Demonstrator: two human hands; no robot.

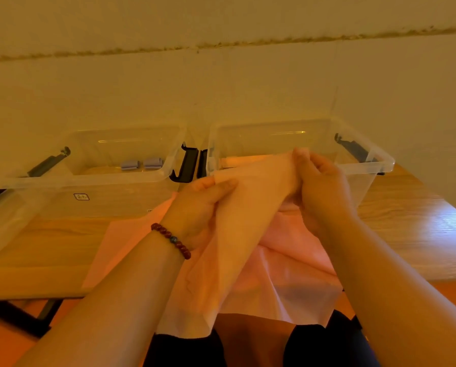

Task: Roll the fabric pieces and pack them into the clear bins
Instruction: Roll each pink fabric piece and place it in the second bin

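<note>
Head view: pink fabric piece (pixel 248 226) raised above desk (pixel 36 247), held between both hands. Left hand (pixel 208 205) grips its left edge, thumb on top. Right hand (pixel 319 186) pinches upper corner, just in front of right clear bin (pixel 380 161). Lower end drapes over desk edge. Two grey rolls (pixel 142 164) in left clear bin (pixel 89 181).

You wore a bracelet (pixel 172 239) of round, dark red beads on the wrist of your left hand (pixel 197 205), and one bead among them was darker, with a bluish tone. Your left forearm (pixel 121 300) and your right forearm (pixel 396 274) were bare up to the edge of the view. Over your lap you had a dark garment (pixel 189 348), nearly black, of matte cloth.
</note>
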